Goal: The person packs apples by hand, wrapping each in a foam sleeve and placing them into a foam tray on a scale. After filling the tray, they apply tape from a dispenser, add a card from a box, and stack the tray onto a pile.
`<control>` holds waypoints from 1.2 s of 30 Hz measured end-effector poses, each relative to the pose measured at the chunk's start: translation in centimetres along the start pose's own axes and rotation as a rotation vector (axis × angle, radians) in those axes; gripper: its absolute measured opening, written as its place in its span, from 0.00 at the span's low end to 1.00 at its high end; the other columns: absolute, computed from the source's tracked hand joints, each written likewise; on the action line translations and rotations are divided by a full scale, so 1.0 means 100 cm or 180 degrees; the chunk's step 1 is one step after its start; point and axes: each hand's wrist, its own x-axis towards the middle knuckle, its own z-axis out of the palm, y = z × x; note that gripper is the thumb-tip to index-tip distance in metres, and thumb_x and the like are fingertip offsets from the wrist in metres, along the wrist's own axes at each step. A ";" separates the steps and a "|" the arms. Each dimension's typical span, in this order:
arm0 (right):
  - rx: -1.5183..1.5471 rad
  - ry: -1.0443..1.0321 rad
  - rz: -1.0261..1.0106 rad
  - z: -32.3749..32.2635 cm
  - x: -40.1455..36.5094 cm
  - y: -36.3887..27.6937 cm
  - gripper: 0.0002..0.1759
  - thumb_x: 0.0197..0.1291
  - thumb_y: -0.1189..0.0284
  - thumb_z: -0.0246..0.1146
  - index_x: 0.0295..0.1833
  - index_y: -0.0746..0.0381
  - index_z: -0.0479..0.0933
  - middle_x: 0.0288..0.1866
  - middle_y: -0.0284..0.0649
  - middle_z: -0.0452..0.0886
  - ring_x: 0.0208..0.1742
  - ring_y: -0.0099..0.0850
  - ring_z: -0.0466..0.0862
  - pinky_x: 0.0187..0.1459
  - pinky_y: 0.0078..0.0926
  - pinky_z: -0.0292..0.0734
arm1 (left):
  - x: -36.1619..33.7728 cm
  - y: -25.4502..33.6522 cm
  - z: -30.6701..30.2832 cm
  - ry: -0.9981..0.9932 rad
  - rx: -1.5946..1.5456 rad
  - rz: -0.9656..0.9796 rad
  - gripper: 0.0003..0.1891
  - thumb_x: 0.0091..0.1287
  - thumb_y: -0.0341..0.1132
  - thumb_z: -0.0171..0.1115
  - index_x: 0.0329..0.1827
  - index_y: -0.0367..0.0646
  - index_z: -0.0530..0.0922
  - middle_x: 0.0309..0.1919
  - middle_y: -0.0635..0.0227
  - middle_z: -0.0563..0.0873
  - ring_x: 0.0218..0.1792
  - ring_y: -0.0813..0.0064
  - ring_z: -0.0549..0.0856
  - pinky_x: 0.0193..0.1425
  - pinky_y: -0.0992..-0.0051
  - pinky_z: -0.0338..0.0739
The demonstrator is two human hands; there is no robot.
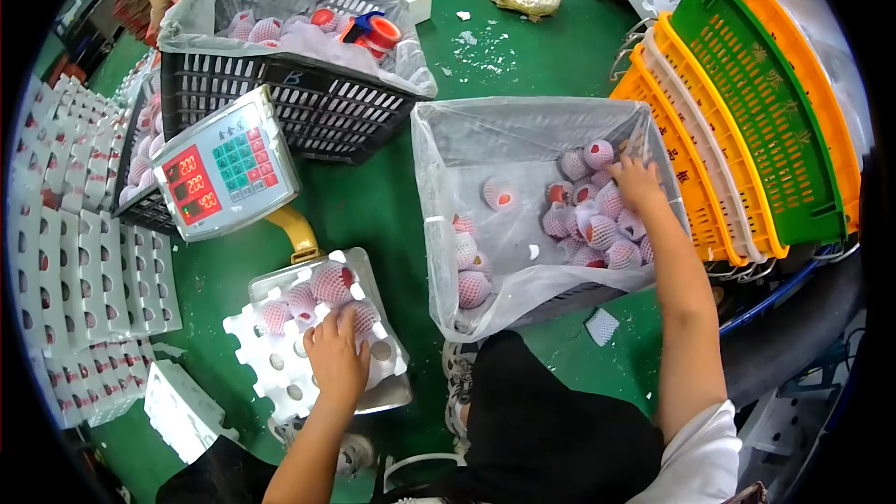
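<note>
My left hand (336,359) rests on the tray (271,369), touching a fruit (362,315). My right hand (637,182) is among fruit in the bin (448,145). I cannot tell if either grips.

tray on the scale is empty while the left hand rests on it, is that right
Not quite. The head view shows the tray on the scale already holding several net-wrapped fruit, not empty. The left hand does rest on it.
</note>
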 end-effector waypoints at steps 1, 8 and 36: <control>-0.0045 0.0135 -0.0165 0.009 0.001 0.006 0.28 0.57 0.74 0.64 0.65 0.49 0.78 0.60 0.41 0.81 0.65 0.42 0.79 0.64 0.49 0.70 | -0.004 0.003 -0.005 0.0197 -0.0057 0.0051 0.31 0.56 0.32 0.72 0.66 0.45 0.76 0.63 0.52 0.77 0.61 0.51 0.78 0.72 0.49 0.62; 0.2713 0.0981 -0.0091 -0.094 -0.060 -0.066 0.35 0.51 0.70 0.70 0.68 0.57 0.72 0.63 0.45 0.79 0.68 0.39 0.77 0.68 0.40 0.67 | -0.024 0.036 -0.040 0.0936 -0.1657 0.0119 0.29 0.58 0.24 0.67 0.66 0.37 0.75 0.68 0.45 0.73 0.67 0.45 0.74 0.69 0.55 0.70; 0.6140 -0.0628 -0.1340 -0.119 -0.221 -0.335 0.06 0.76 0.74 0.58 0.45 0.66 0.74 0.32 0.27 0.74 0.34 0.15 0.70 0.36 0.17 0.67 | -0.035 0.090 -0.026 -0.0309 -0.7444 -0.1823 0.43 0.66 0.72 0.59 0.75 0.51 0.65 0.63 0.68 0.78 0.65 0.69 0.78 0.73 0.63 0.71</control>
